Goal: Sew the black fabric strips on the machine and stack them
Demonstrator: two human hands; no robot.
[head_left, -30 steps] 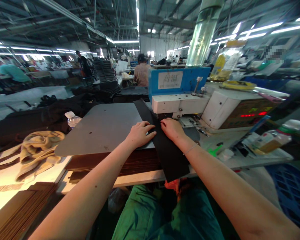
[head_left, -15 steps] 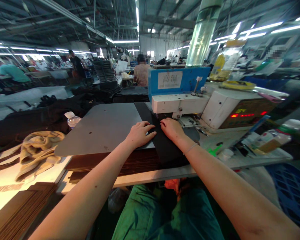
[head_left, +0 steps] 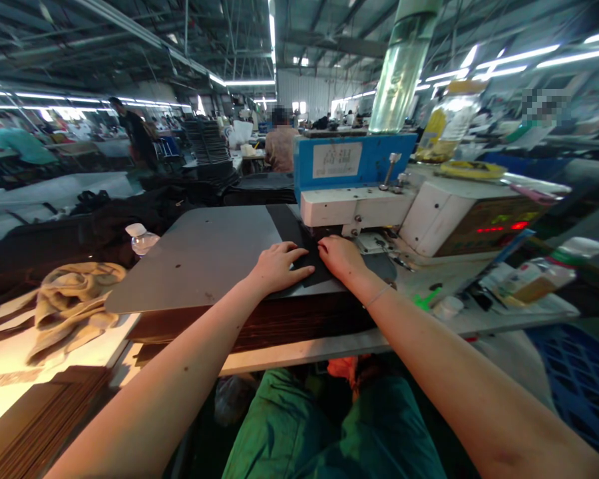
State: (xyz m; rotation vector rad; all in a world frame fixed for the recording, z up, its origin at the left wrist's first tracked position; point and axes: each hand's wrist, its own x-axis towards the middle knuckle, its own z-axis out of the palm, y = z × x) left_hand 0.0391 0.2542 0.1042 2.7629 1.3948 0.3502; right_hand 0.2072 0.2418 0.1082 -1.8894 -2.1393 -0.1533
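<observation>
A black strip [head_left: 289, 226] lies across a large grey sheet [head_left: 219, 246] with rounded corners, which rests on a thick stack of dark brown sheets [head_left: 269, 326]. My left hand [head_left: 278, 267] lies on the strip and the grey sheet, fingers stretched out and thumb apart. Close to its right, my right hand [head_left: 343, 258] has its fingers curled and closed at the strip's right edge, the tips partly hidden. Just beyond my right hand stands the white head [head_left: 352, 209] of a machine with a blue cover [head_left: 329, 163].
To the right are a control box [head_left: 479, 219] with red digits, a bottle [head_left: 544, 273] and a green clip-like item [head_left: 424, 301]. A cloth [head_left: 74, 299], a capped bottle [head_left: 140, 239] and brown sheets [head_left: 44, 412] lie left. Co-workers are farther back.
The strip's near end, which hung over the front edge of the sheet, has moved away from me and now ends near my hands. Both hands stay in nearly the same place.
</observation>
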